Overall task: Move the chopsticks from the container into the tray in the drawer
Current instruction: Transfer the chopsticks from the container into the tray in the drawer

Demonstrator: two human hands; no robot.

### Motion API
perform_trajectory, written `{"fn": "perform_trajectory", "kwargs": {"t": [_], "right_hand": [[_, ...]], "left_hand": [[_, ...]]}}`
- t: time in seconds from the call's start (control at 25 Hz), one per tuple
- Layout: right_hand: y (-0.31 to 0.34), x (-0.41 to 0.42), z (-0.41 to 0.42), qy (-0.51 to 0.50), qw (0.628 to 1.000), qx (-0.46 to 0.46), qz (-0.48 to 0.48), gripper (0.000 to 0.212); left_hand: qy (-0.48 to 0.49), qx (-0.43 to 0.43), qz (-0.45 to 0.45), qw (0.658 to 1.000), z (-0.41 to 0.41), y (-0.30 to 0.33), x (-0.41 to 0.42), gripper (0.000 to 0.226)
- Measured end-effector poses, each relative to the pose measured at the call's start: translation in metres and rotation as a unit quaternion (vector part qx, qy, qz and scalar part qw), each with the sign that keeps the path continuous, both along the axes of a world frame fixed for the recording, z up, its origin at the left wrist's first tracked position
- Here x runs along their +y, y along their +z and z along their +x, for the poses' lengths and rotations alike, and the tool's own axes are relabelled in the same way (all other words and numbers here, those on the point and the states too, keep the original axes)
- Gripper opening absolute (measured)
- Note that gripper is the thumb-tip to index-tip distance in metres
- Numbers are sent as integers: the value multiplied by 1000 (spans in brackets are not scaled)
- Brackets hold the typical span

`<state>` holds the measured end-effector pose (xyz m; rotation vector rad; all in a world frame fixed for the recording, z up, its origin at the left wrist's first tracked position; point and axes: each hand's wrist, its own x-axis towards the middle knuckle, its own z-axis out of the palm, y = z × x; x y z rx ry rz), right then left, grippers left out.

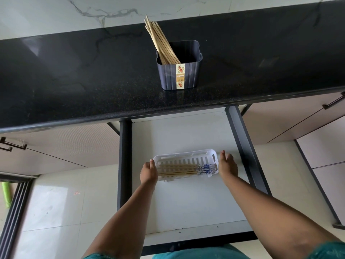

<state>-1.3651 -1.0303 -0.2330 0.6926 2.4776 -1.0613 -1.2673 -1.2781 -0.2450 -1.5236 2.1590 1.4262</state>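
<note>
A dark grey plastic container (179,71) stood on the black speckled countertop (74,81), holding a bundle of plain wooden chopsticks (158,40) that leaned toward its back-left corner. Below, the drawer (186,202) was pulled open, and a white slotted tray (186,156) lay on its pale floor. Several chopsticks with blue-patterned ends (186,170) lay flat along the tray's near side. The left hand (148,172) was at the tray's left end, fingers fairly straight and relaxed; whether it touched the rim could not be told. The right hand (227,167) was just beside the tray's right end, fingers loosely extended, holding nothing.
</note>
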Motion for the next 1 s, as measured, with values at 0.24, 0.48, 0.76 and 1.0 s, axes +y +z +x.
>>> {"fn": "perform_trajectory", "kwargs": {"t": [0.24,0.48,0.76,1.0], "right_hand": [[22,-49,8,583,747,274,162,18],[1,-117,19,631,763,8,136,37],[-6,-113,19,616,781,-32,97,35],[2,-109,22,628,771,-20,105,33]], "left_hand": [[-62,11,-10,998,10,6,-8,26],[-113,-3,0,994,2,9,-16,25],[40,86,123,988,12,8,-12,20],[-140,6,-72,988,10,19,-13,24]]}}
